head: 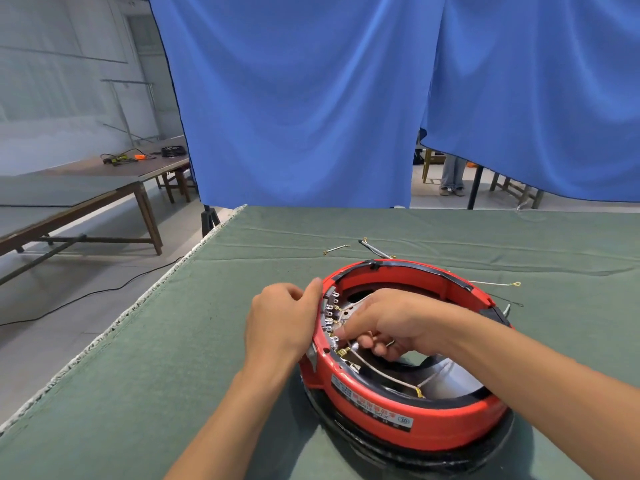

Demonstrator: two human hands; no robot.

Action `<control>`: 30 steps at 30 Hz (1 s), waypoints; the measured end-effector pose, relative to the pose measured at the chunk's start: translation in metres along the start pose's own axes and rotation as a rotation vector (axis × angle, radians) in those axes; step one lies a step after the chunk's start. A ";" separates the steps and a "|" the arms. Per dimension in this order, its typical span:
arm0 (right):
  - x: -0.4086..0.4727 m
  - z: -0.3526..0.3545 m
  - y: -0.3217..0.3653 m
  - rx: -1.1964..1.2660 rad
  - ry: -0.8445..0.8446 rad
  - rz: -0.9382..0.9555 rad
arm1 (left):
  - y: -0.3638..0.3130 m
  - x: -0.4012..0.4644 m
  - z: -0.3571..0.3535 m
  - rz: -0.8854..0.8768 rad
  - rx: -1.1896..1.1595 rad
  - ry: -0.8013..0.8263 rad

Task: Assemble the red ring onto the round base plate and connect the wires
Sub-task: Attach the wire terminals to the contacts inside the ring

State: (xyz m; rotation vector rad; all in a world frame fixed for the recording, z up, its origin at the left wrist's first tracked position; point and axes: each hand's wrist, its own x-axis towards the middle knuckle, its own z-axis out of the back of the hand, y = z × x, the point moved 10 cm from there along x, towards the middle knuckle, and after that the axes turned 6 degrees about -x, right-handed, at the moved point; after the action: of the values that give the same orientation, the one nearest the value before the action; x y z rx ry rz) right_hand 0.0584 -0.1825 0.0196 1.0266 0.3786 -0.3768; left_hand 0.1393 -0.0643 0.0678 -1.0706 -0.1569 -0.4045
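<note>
Label (pixel 372 405) on red ring (pixel 433 426) unreadable; left hand (pixel 282 320) curled against rim; right hand (pixel 388 325) pinching wire (pixel 381 370).

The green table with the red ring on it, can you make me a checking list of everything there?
Surface: green cloth-covered table, creased.
Job's things: glossy red plastic ring sits on the round black base plate; a row of metal terminals lines its inner left wall.
Clutter: nothing seen.
Grips: left hand holds the ring's outer left rim; right hand reaches inside, fingers at the terminals.
Cables: white wires run inside the ring; loose wires lie on the cloth behind it.
Surroundings: blue curtain, wooden side tables.
</note>
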 end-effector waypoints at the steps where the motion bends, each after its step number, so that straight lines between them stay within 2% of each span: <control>1: 0.000 0.000 0.000 0.002 0.002 -0.005 | 0.002 -0.002 0.000 0.014 -0.010 0.005; 8: 0.001 0.004 -0.004 0.091 -0.040 -0.057 | -0.001 -0.010 0.003 0.007 0.202 0.023; 20: 0.000 0.010 -0.008 0.230 -0.191 -0.068 | -0.006 -0.007 -0.005 -0.066 0.263 0.063; 30: -0.001 0.009 -0.010 0.277 -0.202 -0.090 | -0.009 -0.008 -0.008 -0.084 0.266 0.098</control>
State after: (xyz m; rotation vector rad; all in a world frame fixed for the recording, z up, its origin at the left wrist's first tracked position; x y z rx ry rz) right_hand 0.0541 -0.1948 0.0172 1.2312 0.1938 -0.6209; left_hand 0.1282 -0.0730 0.0686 -0.7825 -0.1638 -0.4965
